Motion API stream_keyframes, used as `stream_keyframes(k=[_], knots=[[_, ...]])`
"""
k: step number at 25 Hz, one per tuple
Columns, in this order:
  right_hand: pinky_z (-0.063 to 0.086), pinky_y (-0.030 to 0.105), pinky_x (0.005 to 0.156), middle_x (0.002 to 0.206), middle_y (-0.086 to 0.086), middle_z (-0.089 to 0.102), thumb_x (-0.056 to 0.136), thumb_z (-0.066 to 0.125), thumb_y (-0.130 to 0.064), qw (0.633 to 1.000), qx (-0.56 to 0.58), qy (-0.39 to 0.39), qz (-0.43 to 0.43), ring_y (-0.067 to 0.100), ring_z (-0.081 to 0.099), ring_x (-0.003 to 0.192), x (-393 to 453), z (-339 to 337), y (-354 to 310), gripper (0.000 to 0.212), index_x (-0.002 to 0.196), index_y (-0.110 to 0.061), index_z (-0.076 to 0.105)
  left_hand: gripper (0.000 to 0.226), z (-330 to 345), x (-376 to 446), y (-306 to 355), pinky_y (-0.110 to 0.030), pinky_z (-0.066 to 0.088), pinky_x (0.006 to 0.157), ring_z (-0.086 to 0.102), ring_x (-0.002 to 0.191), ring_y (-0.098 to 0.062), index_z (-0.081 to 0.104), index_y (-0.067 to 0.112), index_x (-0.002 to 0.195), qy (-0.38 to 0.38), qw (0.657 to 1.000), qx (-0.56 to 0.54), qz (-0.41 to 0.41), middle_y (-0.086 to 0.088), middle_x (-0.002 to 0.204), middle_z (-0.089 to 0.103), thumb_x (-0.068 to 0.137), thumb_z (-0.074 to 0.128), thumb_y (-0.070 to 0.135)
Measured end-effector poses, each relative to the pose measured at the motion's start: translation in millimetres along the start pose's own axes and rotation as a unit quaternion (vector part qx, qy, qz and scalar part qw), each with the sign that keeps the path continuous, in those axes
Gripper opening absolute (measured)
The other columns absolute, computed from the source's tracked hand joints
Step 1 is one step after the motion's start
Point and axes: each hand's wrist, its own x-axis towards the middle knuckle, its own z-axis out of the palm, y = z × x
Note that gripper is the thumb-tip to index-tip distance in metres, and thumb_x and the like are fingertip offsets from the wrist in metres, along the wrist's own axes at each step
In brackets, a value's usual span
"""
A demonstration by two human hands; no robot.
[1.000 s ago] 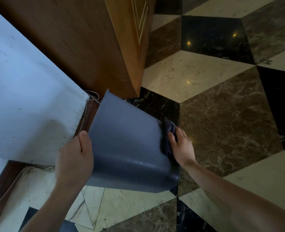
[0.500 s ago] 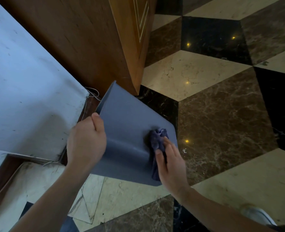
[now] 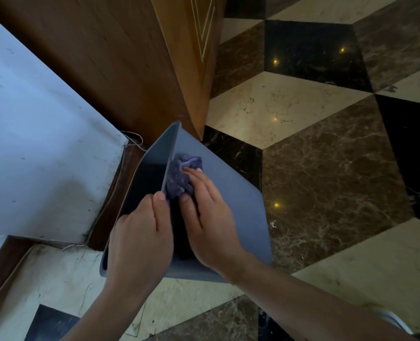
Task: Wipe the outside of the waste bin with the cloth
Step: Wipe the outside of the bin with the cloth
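A grey plastic waste bin [image 3: 233, 207] is held tilted above the floor, its dark open mouth turned to the left. My left hand [image 3: 140, 239] grips the bin's rim, thumb on the edge. My right hand [image 3: 209, 217] lies flat on the bin's outer side wall and presses a crumpled purple-blue cloth [image 3: 182, 175] against it, close to the rim. The cloth's lower part hangs dark under my palm.
A white-covered surface [image 3: 41, 153] fills the left, with a thin cord [image 3: 132, 141] at its corner. A wooden cabinet [image 3: 135, 62] stands behind the bin. Glossy marble tiles [image 3: 327, 168] in cream, brown and black spread to the right. A shoe tip [image 3: 391, 321] shows at bottom right.
The bin has been rotated so its open mouth now shows. My right hand with the cloth slid from the bin's right edge up toward the rim. My left hand shifted right along the rim.
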Motion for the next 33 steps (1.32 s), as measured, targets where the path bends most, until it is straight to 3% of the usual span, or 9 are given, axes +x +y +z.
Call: stream_keyframes(k=[5,10,14,16,19,23,26,29,33], knots=[[0.040,0.039,0.110,0.145,0.007,0.054,0.103,0.047,-0.026,0.994,-0.037,0.012,0.105,0.022,0.045,0.136,41.0,-10.1,44.8,0.039,0.138,-0.011,0.053,0.039,-6.4,-18.9,-12.5,-0.020,0.030,0.028,0.051,0.040,-0.017,0.037,0.027,0.060,-0.012,0.999,0.004,-0.031,0.005,0.040,0.040,0.094,0.025,0.042],[0.046,0.039,0.093,0.118,0.011,0.062,0.105,0.044,-0.027,0.977,-0.080,0.054,0.189,0.028,0.059,0.109,26.1,-34.4,111.0,0.028,0.116,-0.008,0.061,0.034,-15.9,-19.9,-39.3,-0.027,0.032,0.041,0.047,0.038,-0.018,0.042,0.026,0.071,-0.052,0.997,-0.003,-0.053,-0.004,0.043,0.044,0.092,0.028,0.048],[0.041,0.033,0.069,0.092,0.007,0.056,0.105,0.040,-0.025,0.960,-0.124,0.085,0.236,0.028,0.057,0.083,-2.0,-51.9,147.7,0.025,0.094,-0.009,0.055,0.029,-11.9,-3.0,-49.7,-0.028,0.042,0.050,0.060,0.052,-0.015,0.031,0.050,0.124,-0.134,0.985,-0.052,-0.094,0.001,0.062,0.062,0.095,0.029,0.049],[0.044,0.037,0.066,0.090,0.006,0.055,0.104,0.039,-0.027,0.960,-0.131,0.090,0.232,0.027,0.056,0.080,-10.6,-50.4,151.5,0.027,0.093,-0.008,0.054,0.029,0.4,17.7,-46.4,-0.034,0.049,0.057,0.062,0.063,-0.013,0.032,0.041,0.127,-0.162,0.979,-0.058,-0.105,0.006,0.086,0.065,0.098,0.033,0.040],[0.050,0.044,0.069,0.091,0.006,0.055,0.103,0.037,-0.030,0.964,-0.132,0.090,0.214,0.025,0.056,0.079,-10.1,-44.3,147.0,0.028,0.094,-0.009,0.053,0.030,20.3,64.2,-42.0,-0.046,0.047,0.075,0.057,0.083,-0.035,0.036,0.024,0.121,-0.129,0.985,-0.013,-0.114,-0.015,0.108,0.058,0.098,0.034,0.044],[0.049,0.043,0.069,0.091,0.009,0.056,0.104,0.042,-0.023,0.967,-0.149,0.093,0.187,0.026,0.055,0.081,-6.7,-38.3,143.9,0.025,0.095,-0.005,0.056,0.074,37.4,138.4,-31.5,-0.040,0.041,0.080,0.052,0.098,-0.029,0.046,0.014,0.132,-0.140,0.956,-0.013,-0.256,-0.013,0.124,0.056,0.086,0.029,0.069],[0.048,0.042,0.068,0.090,0.008,0.056,0.104,0.042,-0.024,0.966,-0.144,0.102,0.190,0.025,0.055,0.079,-11.5,-36.2,144.7,0.025,0.094,-0.006,0.055,0.072,47.1,170.2,-28.7,-0.041,0.046,0.090,0.053,0.110,-0.030,0.046,0.011,0.136,-0.112,0.913,-0.102,-0.380,-0.010,0.135,0.052,0.089,0.036,0.065],[0.046,0.039,0.065,0.085,0.005,0.055,0.105,0.042,-0.024,0.959,-0.114,0.120,0.231,0.021,0.053,0.071,-20.7,-36.4,146.9,0.025,0.088,-0.009,0.053,0.056,59.2,172.5,-19.0,-0.043,0.045,0.094,0.053,0.116,-0.037,0.051,0.005,0.129,-0.097,0.943,0.065,-0.310,-0.018,0.132,0.055,0.098,0.035,0.049],[0.040,0.036,0.063,0.078,0.006,0.056,0.105,0.041,-0.025,0.931,-0.018,0.198,0.306,0.023,0.055,0.070,-24.0,-40.5,143.4,0.030,0.079,-0.013,0.050,0.047,48.0,161.4,-6.8,-0.044,0.046,0.081,0.058,0.098,-0.039,0.063,0.007,0.103,-0.073,0.978,0.093,-0.169,-0.018,0.107,0.063,0.099,0.033,0.043]])
